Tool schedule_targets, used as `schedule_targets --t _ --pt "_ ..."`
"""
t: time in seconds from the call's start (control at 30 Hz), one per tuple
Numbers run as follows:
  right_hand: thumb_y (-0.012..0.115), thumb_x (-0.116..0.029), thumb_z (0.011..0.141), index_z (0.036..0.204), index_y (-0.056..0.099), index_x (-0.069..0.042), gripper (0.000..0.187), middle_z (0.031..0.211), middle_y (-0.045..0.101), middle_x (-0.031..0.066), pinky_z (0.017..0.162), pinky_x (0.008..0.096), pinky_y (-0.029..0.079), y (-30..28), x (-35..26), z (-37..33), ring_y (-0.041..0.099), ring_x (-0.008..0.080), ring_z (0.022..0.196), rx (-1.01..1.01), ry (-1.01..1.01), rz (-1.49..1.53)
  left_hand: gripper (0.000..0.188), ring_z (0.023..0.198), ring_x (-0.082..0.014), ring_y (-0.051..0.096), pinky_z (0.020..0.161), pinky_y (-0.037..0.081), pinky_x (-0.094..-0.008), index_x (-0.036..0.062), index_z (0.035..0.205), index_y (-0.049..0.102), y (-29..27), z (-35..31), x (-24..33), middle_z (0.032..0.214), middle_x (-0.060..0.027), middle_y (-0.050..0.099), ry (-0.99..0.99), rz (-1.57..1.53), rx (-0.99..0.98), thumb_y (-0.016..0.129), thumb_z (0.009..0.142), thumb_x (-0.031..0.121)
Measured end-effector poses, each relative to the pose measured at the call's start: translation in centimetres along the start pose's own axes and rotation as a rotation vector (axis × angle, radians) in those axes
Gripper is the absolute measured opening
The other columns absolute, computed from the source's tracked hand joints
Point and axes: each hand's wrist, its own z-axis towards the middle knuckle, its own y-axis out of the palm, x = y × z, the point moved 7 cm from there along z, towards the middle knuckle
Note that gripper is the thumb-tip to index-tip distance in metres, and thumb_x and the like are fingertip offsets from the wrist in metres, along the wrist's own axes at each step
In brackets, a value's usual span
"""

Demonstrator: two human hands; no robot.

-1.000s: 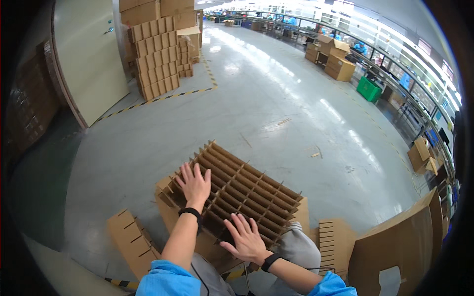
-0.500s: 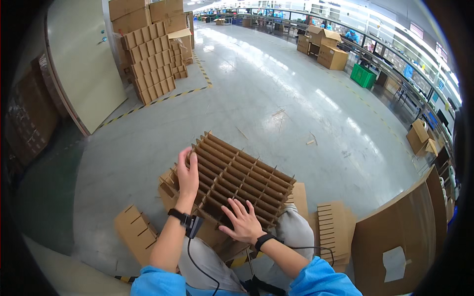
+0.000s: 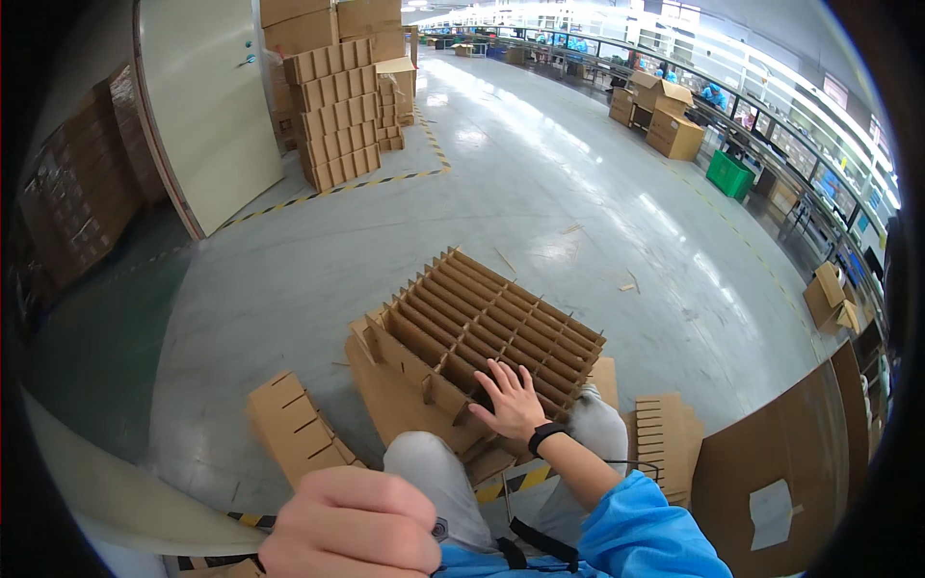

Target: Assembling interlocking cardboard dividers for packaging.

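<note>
A brown cardboard divider grid (image 3: 501, 328) of crossed, slotted strips sits in front of my knees, atop flat cardboard pieces (image 3: 381, 385). My right hand (image 3: 515, 403) lies on its near right part with fingers spread, open. Close to the camera at the lower left is my left hand (image 3: 352, 525), away from the grid, its fingers curled into a fist; whatever may be in it is hidden. Left of my knees lie slotted cardboard strips (image 3: 294, 424), and more slotted strips (image 3: 665, 443) are stacked on the right.
A large open carton (image 3: 780, 453) stands close on my right. Finished-looking divider grids (image 3: 337, 116) are piled near the door (image 3: 207, 106). Cardboard scraps (image 3: 628, 286) litter the floor ahead. A green crate (image 3: 729, 174) and cartons stand by the long workbenches at the right.
My left hand has let go of the grid's left side and come back toward the camera, closing. My right hand stays on the grid. The view has shifted left.
</note>
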Motion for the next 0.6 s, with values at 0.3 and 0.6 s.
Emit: schedule_targets --t 0.3,0.6 --pt "0.048 -0.056 0.096 0.148 0.041 -0.016 0.066 0.157 0.033 0.016 0.119 0.0558 0.018 0.0 0.3 -0.4 0.03 0.0322 0.145 -0.032 0.025 -0.076 0.047 0.05 -0.0156 0.039 0.047 0.036 -0.0298 0.0094 0.076 0.046 -0.7 -1.0 1.0 0.061 0.0006 0.041 0.324 0.021 0.764 0.061 0.094 0.051" --pt "0.048 -0.055 0.097 0.148 0.04 -0.016 0.065 0.156 0.033 0.0153 0.118 0.0557 0.019 0.0 -0.5 -0.3 0.031 0.0329 0.144 -0.043 0.031 -0.095 0.05 0.051 -0.0153 0.038 0.047 0.035 -0.0311 0.0111 0.076 0.045 -3.4 -1.0 3.2 0.063 0.0005 0.042 0.082 0.162 0.153 0.049 0.098 0.056"
